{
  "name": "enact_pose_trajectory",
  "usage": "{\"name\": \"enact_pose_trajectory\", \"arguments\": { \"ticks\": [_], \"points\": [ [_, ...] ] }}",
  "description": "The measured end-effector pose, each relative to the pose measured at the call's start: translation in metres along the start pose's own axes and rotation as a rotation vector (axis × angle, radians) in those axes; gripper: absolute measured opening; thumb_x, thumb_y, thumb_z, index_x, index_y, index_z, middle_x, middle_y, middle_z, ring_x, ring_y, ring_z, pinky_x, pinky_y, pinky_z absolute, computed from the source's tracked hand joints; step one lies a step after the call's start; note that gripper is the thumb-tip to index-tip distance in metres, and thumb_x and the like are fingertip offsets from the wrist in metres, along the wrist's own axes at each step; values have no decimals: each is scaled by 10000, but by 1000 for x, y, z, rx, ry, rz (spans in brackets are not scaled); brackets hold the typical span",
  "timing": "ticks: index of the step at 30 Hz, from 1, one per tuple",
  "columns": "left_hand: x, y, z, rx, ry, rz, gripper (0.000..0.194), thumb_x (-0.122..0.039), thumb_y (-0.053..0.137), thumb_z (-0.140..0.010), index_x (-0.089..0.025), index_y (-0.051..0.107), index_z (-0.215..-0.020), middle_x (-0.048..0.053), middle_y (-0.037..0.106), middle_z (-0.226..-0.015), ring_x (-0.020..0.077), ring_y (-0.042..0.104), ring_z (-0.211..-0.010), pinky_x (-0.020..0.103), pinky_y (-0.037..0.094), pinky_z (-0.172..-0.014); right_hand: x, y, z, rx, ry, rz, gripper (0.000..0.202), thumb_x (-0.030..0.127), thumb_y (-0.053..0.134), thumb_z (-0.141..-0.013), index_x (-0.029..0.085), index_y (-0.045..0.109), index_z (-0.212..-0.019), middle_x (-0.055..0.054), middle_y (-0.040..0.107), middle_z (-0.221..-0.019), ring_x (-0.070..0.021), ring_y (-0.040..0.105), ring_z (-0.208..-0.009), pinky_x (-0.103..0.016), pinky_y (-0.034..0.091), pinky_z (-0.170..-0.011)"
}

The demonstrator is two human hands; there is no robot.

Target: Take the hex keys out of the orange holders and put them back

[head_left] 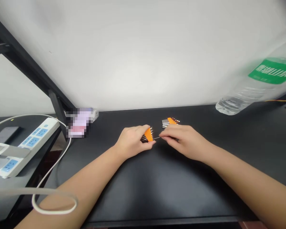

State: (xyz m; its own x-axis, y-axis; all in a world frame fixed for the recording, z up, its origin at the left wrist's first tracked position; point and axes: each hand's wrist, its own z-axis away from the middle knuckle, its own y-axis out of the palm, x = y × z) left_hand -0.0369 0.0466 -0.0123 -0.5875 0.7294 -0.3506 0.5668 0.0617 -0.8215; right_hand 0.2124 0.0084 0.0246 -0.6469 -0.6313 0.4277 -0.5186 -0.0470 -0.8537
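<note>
My left hand (133, 140) is closed around an orange holder (148, 134) that carries several thin metal rods, perhaps hex keys or bits; their exact kind is too small to tell. Between the pinched thumb and finger of my right hand (184, 140) is one thin metal rod (157, 137). Its other end meets the lower edge of the orange holder; I cannot tell whether it sits inside. Just behind my right hand, a second orange holder (172, 121) with several metal rods lies on the black table (143, 184), partly covered by that hand.
A large water bottle (238, 93) with a green label stands at the back right. On the left are a pixelated, phone-like object (80, 122), a white power strip (35, 143) and a looping white cable (64, 152). A black frame (35, 68) rises by the wall.
</note>
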Motion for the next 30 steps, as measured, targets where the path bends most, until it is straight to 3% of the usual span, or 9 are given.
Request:
{"name": "enact_pose_trajectory", "arguments": {
  "ticks": [5,8,12,17,23,26,28,30],
  "points": [
    [-2,0,0,19,33,23,416,-522,663,-881,-209,626,-1154,5,705,-838,150,660,-718,262,487,-660,11,15,-5,49,215,-347,96,203,559,-974,223,650,-952,-8,710,-827,-154,669,-701,-299,537,-667],
    [-2,-1,-1,31,-9,45,434,-537,669,-882,-214,625,-1168,12,718,-885,152,671,-752,258,490,-672,10,24,-6,12,289,-490,108,226,581,-969,217,659,-895,3,689,-777,-141,660,-644,-287,555,-634],
    [-1,-2,-2,6,-74,77,414,-457,699,-872,-229,619,-1208,12,737,-997,162,696,-841,265,519,-743,5,25,-4,-78,117,-363,188,240,555,-996,228,742,-1002,-35,704,-864,-158,659,-723,-323,554,-709],
    [1,-1,-2,-24,-116,85,424,-393,711,-852,-230,613,-1230,16,738,-1045,181,703,-903,292,542,-805,2,23,-1,-4,-23,-252,312,259,548,-1007,231,688,-1285,-52,681,-874,-164,630,-744,-328,523,-717],
    [-3,-4,-4,49,-154,23,419,-356,693,-831,-236,600,-1221,16,718,-1014,185,680,-866,304,535,-785,-6,19,-1,-21,-67,-131,251,249,560,-997,232,715,-1194,-49,700,-886,-170,653,-779,-324,526,-742],
    [-3,-6,-5,89,-178,-40,369,-347,683,-824,-240,606,-1169,11,700,-972,193,657,-845,315,521,-749,-21,9,0,-206,-4,15,192,253,578,-976,238,735,-1086,-62,716,-956,-206,672,-864,-355,533,-795],
    [-2,-7,-6,127,-176,-88,293,-333,676,-819,-241,621,-1093,11,682,-920,205,638,-830,323,505,-716,-38,0,2,-329,129,114,209,293,598,-960,240,732,-1111,-82,697,-1040,-221,670,-871,-372,539,-791],
    [0,-7,-7,153,-162,-125,255,-316,674,-820,-237,629,-1059,22,676,-911,218,627,-844,338,500,-731,-59,-5,4,-310,281,189,316,349,619,-937,245,699,-1224,-104,669,-1162,-240,672,-875,-405,549,-799]
  ]
}}
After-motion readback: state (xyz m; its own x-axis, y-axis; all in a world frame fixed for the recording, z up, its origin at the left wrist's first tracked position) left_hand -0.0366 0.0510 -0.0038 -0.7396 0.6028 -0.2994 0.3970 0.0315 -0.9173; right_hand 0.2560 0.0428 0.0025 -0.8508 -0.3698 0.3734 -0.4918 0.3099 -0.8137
